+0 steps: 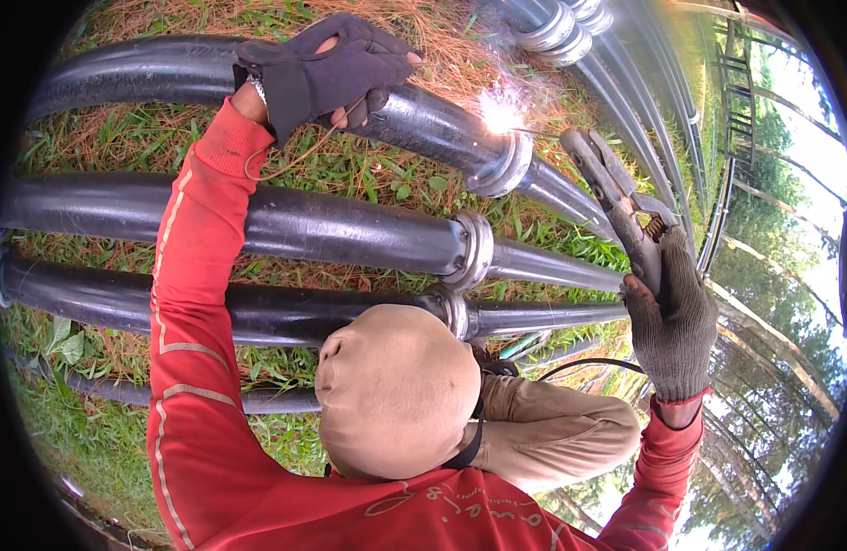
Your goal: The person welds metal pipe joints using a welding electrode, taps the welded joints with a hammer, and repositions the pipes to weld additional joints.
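My right hand [671, 321], in a grey knit glove, grips a worn welding electrode holder [621, 197]. A thin electrode [538, 134] runs from its jaws toward a bright arc [502, 115] at the collar [508, 167] of the farthest of the nearby black pipes [442, 119]. My left hand [336, 73], in a dark glove with bare fingertips, is closed above that pipe, left of the arc. From its curled fingers a thin brown wire [299, 151] bends back to my red cuff. Glare hides the weld spot.
Two more black pipes [350, 225] [286, 312] with flanged collars lie nearer, over grass and dry needles. Further flanged pipes [626, 101] run at the upper right. A rounded beige cloth shape [400, 395] and beige trouser leg [557, 436] fill the near middle. A black cable [593, 362] curves below my right hand.
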`<action>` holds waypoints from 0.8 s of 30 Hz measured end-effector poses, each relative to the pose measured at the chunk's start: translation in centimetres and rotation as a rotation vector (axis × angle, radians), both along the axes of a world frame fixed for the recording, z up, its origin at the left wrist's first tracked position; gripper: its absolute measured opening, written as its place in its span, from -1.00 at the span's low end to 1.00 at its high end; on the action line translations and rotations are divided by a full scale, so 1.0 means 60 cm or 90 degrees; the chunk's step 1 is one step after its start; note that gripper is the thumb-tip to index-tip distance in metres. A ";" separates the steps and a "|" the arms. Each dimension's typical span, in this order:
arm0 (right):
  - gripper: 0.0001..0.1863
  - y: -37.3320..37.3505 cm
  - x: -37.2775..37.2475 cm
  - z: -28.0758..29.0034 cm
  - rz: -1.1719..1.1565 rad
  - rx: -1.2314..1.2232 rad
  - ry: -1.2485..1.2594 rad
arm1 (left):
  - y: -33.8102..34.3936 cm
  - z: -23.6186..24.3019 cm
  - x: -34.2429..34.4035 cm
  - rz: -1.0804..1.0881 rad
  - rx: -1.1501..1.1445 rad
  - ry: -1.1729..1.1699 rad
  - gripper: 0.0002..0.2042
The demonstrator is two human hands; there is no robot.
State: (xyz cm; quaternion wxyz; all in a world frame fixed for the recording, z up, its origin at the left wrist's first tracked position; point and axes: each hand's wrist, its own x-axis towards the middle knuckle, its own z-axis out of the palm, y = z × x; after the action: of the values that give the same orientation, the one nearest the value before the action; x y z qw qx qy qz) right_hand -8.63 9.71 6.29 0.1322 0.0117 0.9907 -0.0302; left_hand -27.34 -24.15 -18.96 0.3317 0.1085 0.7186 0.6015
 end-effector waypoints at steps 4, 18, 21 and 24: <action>-0.39 -0.018 -0.009 0.008 -0.024 0.006 -0.026 | -0.004 -0.009 0.000 -0.004 0.012 -0.007 -0.56; -0.30 0.013 0.017 -0.002 -0.008 -0.025 0.013 | 0.007 0.011 0.004 0.037 -0.019 -0.063 -0.53; -0.31 0.012 0.017 -0.005 -0.037 -0.039 -0.008 | 0.004 0.015 0.006 0.031 -0.035 -0.056 -0.55; -0.31 0.016 0.017 -0.008 -0.032 -0.028 -0.006 | 0.004 0.015 0.012 0.040 -0.021 -0.045 -0.57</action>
State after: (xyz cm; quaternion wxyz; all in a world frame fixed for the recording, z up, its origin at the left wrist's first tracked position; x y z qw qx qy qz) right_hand -7.62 10.65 5.79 0.1363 0.0343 0.9885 -0.0552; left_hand -26.65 -23.93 -18.06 0.3394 0.0590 0.7195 0.6031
